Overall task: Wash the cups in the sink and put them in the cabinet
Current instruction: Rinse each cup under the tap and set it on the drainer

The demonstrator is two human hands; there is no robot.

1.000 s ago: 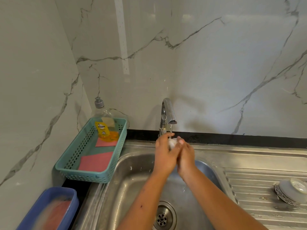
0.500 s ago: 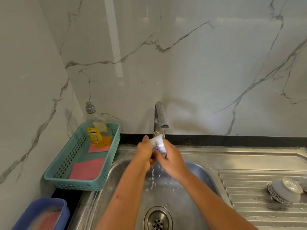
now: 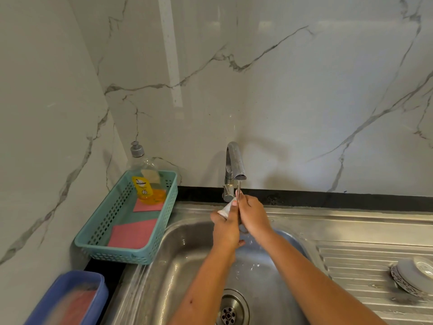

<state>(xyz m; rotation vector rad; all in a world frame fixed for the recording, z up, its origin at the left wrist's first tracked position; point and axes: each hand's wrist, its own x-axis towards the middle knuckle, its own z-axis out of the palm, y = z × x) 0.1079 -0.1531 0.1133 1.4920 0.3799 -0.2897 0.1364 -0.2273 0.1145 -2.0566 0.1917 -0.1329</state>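
Just now the left hand (image 3: 226, 227) and right hand (image 3: 254, 214) hold a small white cup (image 3: 225, 209) under the running tap (image 3: 235, 165), above the sink (image 3: 178, 266). Both hands' fingers (image 3: 234, 202) curl round it. A second cup (image 3: 414, 276) lies overturned on the drainboard (image 3: 363, 261).

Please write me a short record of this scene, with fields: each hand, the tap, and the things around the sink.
left hand: grips a small white cup under the tap
right hand: against the white cup in the stream; fingers hidden
tap: running, thin stream
sink: wet basin below both hands
drainboard: right of the sink; a patterned cup (or small bowl) lies upside down
basket: teal, left of the sink; holds a soap bottle and pink cloths
tub: blue, lower left, blurred
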